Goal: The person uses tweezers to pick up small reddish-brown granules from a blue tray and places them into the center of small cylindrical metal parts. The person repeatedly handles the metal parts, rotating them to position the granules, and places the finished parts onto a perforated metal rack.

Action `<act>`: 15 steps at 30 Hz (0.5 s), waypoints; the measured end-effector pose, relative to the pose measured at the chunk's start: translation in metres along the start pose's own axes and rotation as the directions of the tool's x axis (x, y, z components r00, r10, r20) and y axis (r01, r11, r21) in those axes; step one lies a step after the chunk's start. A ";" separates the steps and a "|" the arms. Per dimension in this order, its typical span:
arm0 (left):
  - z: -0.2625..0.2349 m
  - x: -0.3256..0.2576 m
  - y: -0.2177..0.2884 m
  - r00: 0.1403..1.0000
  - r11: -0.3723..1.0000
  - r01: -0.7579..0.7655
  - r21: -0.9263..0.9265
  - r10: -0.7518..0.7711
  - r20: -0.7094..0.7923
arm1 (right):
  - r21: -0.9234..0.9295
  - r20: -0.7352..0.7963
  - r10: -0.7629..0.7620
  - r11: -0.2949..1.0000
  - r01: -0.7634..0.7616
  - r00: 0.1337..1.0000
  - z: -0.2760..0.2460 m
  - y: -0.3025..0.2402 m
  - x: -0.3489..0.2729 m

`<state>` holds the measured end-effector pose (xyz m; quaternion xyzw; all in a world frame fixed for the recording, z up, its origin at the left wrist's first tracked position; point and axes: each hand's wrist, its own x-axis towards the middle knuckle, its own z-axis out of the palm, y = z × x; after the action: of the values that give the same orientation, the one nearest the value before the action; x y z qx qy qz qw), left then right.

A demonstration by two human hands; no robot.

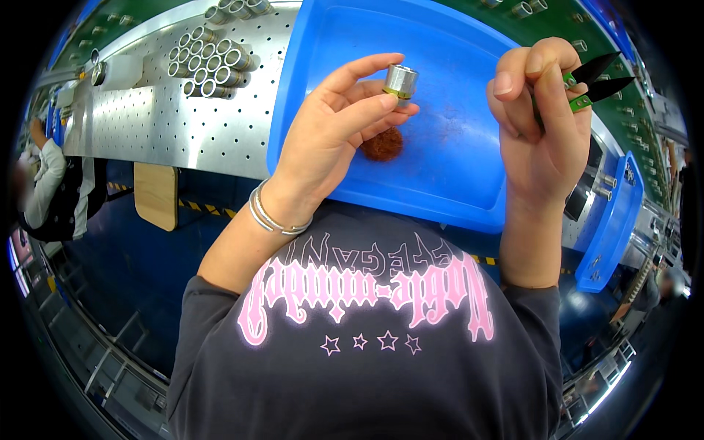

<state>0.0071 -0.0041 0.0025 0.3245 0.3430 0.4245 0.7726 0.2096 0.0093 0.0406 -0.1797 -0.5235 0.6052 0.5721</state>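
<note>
Head view: hands grip a metal cylinder [401, 81] and snips [594, 84] (green-handled) over a blue tray [455, 176] with copper scraps [382, 144].

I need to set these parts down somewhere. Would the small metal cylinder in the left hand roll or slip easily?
The small metal cylinder is round, so on its side it would probably roll; on its flat end, likely stay. Its shiny wall looks smooth, possibly slippery in the left hand. It seems rigid.

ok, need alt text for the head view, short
Over a blue tray, the person's left hand pinches a small metal cylinder while the right hand grips green-handled snips. A clump of reddish-brown fibre lies in the tray, and similar metal cylinders are stacked on a perforated metal table to the left.
</note>
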 end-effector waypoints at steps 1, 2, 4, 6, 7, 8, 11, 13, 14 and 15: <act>0.000 0.000 0.000 1.000 1.000 -0.003 0.002 0.003 0.000 | -0.027 0.012 -0.005 1.000 0.005 1.000 0.001 0.000 0.001; -0.001 0.000 0.000 1.000 1.000 -0.005 0.003 0.005 0.001 | -0.032 0.018 -0.006 0.999 0.007 1.000 0.003 -0.001 0.001; -0.001 0.001 -0.001 1.000 1.000 -0.015 0.022 0.015 0.005 | -0.044 0.028 -0.008 0.999 0.009 1.000 0.007 -0.003 0.003; -0.003 0.001 -0.003 0.999 0.998 -0.030 0.058 0.029 0.014 | -0.049 0.045 -0.003 0.999 0.006 0.999 0.010 -0.005 0.006; -0.003 0.001 -0.004 0.999 0.996 -0.042 0.082 0.040 0.017 | -0.049 0.055 -0.001 0.999 0.003 0.998 0.011 -0.006 0.007; -0.003 0.000 -0.006 0.998 0.993 -0.054 0.106 0.052 0.020 | -0.047 0.057 -0.003 0.999 0.006 0.998 0.012 -0.006 0.009; -0.003 0.000 -0.007 0.997 0.982 -0.073 0.174 0.066 0.046 | -0.032 0.035 -0.004 0.999 0.005 0.999 0.012 -0.006 0.012; -0.002 0.000 -0.006 0.997 0.980 -0.073 0.188 0.065 0.047 | -0.006 -0.010 0.007 1.000 -0.007 1.000 0.010 -0.004 0.014; -0.002 0.000 -0.006 0.997 0.981 -0.069 0.179 0.064 0.036 | -0.095 -0.062 -0.007 0.995 0.001 0.998 0.013 -0.003 0.015; -0.002 0.000 -0.006 0.998 0.983 -0.065 0.171 0.062 0.026 | -0.184 -0.112 -0.026 0.983 0.005 0.993 0.017 -0.003 0.018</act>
<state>0.0077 -0.0064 -0.0032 0.4048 0.3598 0.4146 0.7313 0.1924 0.0173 0.0567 -0.2617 -0.5450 0.5389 0.5866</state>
